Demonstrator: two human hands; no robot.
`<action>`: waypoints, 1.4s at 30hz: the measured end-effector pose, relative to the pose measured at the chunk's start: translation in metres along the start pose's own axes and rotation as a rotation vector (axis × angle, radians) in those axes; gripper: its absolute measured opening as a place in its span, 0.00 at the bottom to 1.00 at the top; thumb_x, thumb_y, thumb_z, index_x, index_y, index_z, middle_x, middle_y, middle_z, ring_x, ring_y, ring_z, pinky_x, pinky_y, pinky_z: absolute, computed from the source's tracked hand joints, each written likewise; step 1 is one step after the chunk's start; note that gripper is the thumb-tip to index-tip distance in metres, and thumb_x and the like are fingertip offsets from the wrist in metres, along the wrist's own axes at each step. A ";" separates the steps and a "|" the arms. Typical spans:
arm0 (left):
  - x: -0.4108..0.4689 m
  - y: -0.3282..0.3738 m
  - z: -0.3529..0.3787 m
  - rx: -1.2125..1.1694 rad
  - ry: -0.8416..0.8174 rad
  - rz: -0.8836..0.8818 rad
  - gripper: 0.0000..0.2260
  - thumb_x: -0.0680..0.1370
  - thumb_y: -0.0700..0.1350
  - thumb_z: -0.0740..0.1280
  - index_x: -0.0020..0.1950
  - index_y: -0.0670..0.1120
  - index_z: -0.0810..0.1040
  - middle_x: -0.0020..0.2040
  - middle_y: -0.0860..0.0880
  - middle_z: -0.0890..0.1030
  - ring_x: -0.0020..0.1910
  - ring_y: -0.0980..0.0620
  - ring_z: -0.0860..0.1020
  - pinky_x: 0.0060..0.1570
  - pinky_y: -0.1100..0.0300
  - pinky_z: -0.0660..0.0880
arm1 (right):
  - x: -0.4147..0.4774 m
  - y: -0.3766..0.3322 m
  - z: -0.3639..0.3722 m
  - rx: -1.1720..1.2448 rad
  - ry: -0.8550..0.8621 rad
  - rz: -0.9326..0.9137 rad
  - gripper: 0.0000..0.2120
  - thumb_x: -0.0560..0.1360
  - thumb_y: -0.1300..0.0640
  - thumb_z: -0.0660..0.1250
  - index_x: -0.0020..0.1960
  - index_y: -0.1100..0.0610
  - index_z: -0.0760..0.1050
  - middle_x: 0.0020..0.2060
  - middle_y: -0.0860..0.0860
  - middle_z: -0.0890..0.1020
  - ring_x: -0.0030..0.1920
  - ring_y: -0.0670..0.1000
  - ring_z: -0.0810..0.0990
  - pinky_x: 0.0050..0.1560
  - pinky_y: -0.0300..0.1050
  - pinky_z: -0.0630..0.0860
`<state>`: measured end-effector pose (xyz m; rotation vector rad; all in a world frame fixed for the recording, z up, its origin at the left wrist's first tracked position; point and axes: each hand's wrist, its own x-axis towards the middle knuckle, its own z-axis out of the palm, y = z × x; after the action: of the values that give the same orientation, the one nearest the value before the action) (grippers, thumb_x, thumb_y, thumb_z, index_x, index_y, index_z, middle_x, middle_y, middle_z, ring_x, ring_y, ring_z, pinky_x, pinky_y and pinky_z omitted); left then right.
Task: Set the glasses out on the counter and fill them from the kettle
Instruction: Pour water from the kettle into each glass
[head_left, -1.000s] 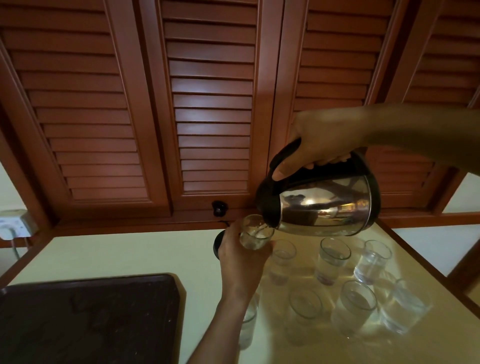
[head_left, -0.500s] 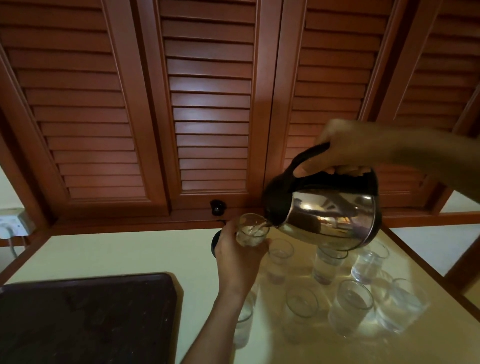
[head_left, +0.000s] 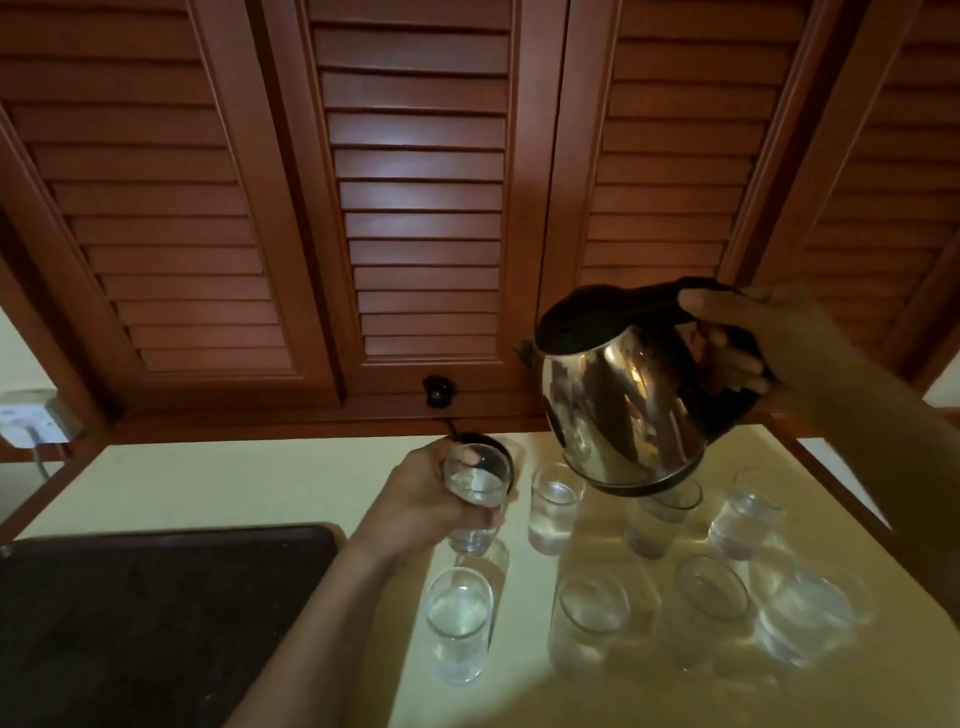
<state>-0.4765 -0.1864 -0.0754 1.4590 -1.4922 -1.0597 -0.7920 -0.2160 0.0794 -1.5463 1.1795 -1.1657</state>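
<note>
Eight glasses (head_left: 460, 621), one kettle (head_left: 623, 415)

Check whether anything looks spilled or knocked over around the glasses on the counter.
Nothing stands out. The glasses on the counter stand upright, with no puddle visible. The left hand holds one glass, the right hand holds the kettle above the others.

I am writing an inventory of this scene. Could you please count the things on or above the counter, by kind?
Glasses: 8 (7 standing on the counter, plus the held glass in the left hand)
Kettle: 1, held in the right hand
Dark tray: 1
Total: 10
</note>
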 end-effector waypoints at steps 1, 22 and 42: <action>0.003 -0.005 -0.003 0.005 -0.029 -0.014 0.33 0.52 0.52 0.84 0.56 0.52 0.84 0.53 0.53 0.88 0.56 0.54 0.86 0.63 0.50 0.81 | 0.004 0.006 0.003 0.032 0.008 -0.010 0.20 0.65 0.43 0.74 0.29 0.57 0.71 0.18 0.50 0.66 0.17 0.49 0.63 0.23 0.38 0.66; 0.009 -0.048 -0.047 -0.041 -0.563 -0.108 0.37 0.72 0.22 0.73 0.76 0.46 0.70 0.72 0.50 0.78 0.73 0.56 0.76 0.73 0.60 0.71 | 0.113 0.113 0.103 0.352 -0.246 0.052 0.22 0.75 0.50 0.69 0.26 0.57 0.67 0.16 0.50 0.67 0.15 0.48 0.62 0.20 0.38 0.62; 0.096 -0.047 -0.044 -0.164 -0.192 0.029 0.51 0.68 0.36 0.80 0.84 0.55 0.59 0.77 0.53 0.75 0.75 0.50 0.74 0.75 0.43 0.71 | 0.136 0.172 0.092 0.336 -0.636 0.092 0.23 0.72 0.49 0.73 0.27 0.59 0.68 0.18 0.55 0.69 0.19 0.54 0.67 0.35 0.53 0.67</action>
<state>-0.4229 -0.2838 -0.1060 1.2472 -1.5135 -1.3025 -0.7182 -0.3755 -0.0808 -1.4265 0.5873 -0.6814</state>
